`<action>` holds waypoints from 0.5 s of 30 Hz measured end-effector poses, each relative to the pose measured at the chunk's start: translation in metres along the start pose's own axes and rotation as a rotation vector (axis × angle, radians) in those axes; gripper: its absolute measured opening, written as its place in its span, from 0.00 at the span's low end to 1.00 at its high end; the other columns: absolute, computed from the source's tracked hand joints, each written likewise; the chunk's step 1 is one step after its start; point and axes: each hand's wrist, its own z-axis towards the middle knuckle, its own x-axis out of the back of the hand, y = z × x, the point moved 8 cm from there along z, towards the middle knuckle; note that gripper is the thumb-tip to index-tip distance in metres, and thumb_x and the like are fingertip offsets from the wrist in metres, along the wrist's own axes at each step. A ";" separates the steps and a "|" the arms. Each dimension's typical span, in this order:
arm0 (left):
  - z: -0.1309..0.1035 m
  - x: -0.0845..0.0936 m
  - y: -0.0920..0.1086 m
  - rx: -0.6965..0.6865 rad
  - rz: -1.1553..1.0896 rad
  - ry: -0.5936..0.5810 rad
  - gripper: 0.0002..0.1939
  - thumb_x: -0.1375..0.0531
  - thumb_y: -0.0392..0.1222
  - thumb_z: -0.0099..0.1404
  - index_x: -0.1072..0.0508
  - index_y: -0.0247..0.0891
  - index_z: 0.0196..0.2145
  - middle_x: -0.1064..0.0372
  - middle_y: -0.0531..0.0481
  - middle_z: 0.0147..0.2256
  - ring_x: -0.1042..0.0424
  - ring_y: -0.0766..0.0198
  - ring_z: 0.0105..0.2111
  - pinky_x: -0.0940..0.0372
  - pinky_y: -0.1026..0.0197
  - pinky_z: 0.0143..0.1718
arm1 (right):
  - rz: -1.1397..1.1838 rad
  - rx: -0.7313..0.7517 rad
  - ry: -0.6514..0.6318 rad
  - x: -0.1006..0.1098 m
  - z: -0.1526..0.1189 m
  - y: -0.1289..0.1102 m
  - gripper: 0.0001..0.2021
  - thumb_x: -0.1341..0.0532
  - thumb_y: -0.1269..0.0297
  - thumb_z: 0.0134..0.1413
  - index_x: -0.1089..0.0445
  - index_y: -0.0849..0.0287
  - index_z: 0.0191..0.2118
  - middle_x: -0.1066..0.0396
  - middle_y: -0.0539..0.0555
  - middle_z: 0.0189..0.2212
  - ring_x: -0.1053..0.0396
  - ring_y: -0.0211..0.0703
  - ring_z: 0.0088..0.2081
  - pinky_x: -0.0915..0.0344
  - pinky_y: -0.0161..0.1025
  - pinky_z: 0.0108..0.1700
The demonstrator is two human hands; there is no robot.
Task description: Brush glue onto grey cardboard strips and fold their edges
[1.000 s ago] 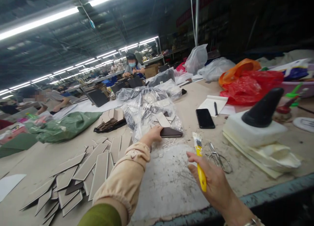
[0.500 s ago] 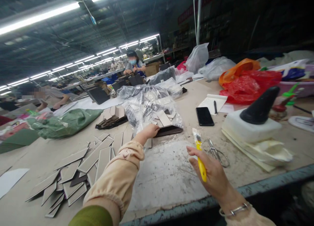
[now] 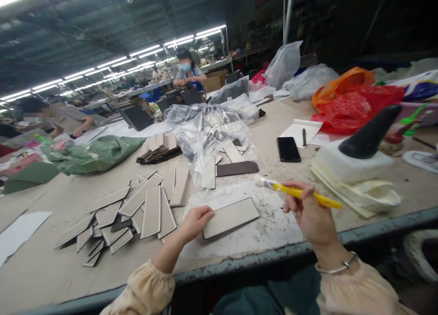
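My left hand (image 3: 197, 223) pinches the left end of a flat pale panel with a dark edge (image 3: 232, 217), held low over a whitish, stained sheet (image 3: 273, 214). To its right, my right hand (image 3: 311, 212) grips a yellow-handled brush (image 3: 301, 194), whose pale bristles point left, above the panel's right end. Many similar panels (image 3: 150, 212) lie scattered on the left. Behind the held panel, a clear plastic bag (image 3: 205, 132) contains more pieces, with a dark strip (image 3: 237, 169) at its front.
A phone (image 3: 288, 149) and a notepad with a pen (image 3: 301, 130) lie at the back right. Nearer the right edge stands a white container with a black cone (image 3: 356, 160). A green bag (image 3: 99, 155) lies at the left. A masked person (image 3: 188, 73) sits across the tables.
My left hand has come back from the bag with a panel. My right hand has turned the brush from upright to nearly level. The scissors are no longer visible.
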 end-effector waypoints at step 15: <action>-0.069 -0.021 -0.028 -0.431 0.218 0.480 0.17 0.42 0.51 0.64 0.27 0.43 0.48 0.35 0.42 0.50 0.29 0.53 0.46 0.29 0.50 0.44 | -0.079 0.018 0.107 0.005 0.007 -0.004 0.22 0.44 0.43 0.58 0.31 0.60 0.34 0.46 0.43 0.15 0.44 0.32 0.19 0.44 0.32 0.23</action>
